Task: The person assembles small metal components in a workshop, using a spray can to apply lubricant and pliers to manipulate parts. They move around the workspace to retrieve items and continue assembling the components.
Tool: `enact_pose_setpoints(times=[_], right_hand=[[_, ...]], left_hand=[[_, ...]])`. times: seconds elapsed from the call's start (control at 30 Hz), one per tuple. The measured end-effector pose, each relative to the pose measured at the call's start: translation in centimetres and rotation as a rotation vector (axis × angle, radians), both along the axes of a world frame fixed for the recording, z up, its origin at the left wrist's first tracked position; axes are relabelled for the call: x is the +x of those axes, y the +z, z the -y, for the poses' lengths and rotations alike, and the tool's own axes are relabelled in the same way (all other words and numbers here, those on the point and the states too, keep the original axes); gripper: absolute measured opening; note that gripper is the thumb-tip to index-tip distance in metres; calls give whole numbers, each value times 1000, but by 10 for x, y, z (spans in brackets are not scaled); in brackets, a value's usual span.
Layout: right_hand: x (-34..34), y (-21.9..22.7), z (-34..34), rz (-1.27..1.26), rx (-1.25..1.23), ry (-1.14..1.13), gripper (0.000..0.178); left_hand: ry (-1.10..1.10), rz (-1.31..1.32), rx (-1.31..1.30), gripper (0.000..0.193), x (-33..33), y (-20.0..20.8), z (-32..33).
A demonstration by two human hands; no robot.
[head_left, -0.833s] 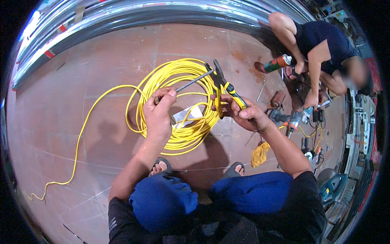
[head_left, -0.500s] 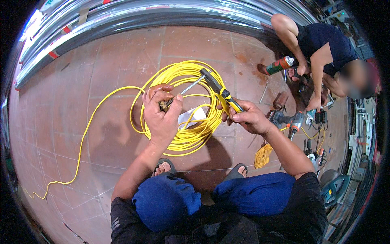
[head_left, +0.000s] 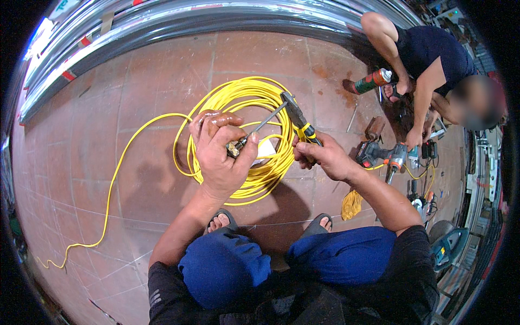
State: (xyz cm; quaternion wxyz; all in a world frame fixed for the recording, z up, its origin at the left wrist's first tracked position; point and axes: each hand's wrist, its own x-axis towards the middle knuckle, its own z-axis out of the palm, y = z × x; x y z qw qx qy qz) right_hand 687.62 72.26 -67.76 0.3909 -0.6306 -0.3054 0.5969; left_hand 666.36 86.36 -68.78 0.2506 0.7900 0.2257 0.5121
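Observation:
My left hand (head_left: pixel 219 154) is closed around a thin grey metal rod (head_left: pixel 272 116) with a dark and yellowish end piece (head_left: pixel 234 148). Wet-looking brownish smears cover its fingers. The rod points up and to the right, and its far tip meets the jaws of the pliers (head_left: pixel 295 115). My right hand (head_left: pixel 327 155) grips these pliers by their yellow-and-black handles, partly hidden by my fingers. Below both hands, a large coil of yellow cable (head_left: pixel 265 181) lies on the tiled floor, with a white piece (head_left: pixel 265 150) showing inside it.
A person (head_left: pixel 439 59) crouches at the upper right, beside a spray can (head_left: pixel 372 80). Near them lie a cordless drill (head_left: pixel 384 154) and a yellow cloth or glove (head_left: pixel 351 205). Long wrapped metal profiles (head_left: pixel 216 21) line the far side. A green power tool (head_left: pixel 450 248) sits at right.
My left hand and the rod have shifted slightly right. The pliers' jaws have moved right too, and the handles show less. The crouching person's hand has moved slightly near the drill.

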Motion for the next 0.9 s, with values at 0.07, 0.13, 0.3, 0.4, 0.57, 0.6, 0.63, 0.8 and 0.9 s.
enact_pose_setpoints(times=[0.07, 0.13, 0.3, 0.4, 0.57, 0.6, 0.63, 0.8, 0.9], right_hand=[[-3, -3, 3, 23, 10, -17, 28], [-6, -6, 5, 110, 38, -26, 26], [-10, -11, 6, 260, 188, -44, 26], [-10, -9, 4, 286, 224, -43, 26], [-5, -1, -7, 460, 351, -22, 22], [-2, 1, -10, 484, 354, -10, 20], [-1, 2, -13, 508, 407, -15, 18], [2, 0, -18, 511, 361, -7, 19], [4, -6, -19, 543, 386, -3, 19]], left_hand=[[4, 28, -9, 19, 0, 0, 0], [-11, 36, -21, 18, 0, -2, 1], [-38, 61, -46, 14, 0, -4, -2], [-9, 126, -11, 18, 5, -2, -4], [-73, 480, -853, 20, 17, 2, 10], [-72, 498, -894, 20, 19, 2, 12], [-74, 513, -935, 21, 22, 1, 12], [-119, 536, -986, 18, 24, -10, 9], [-123, 549, -1050, 20, 25, -16, 12]])
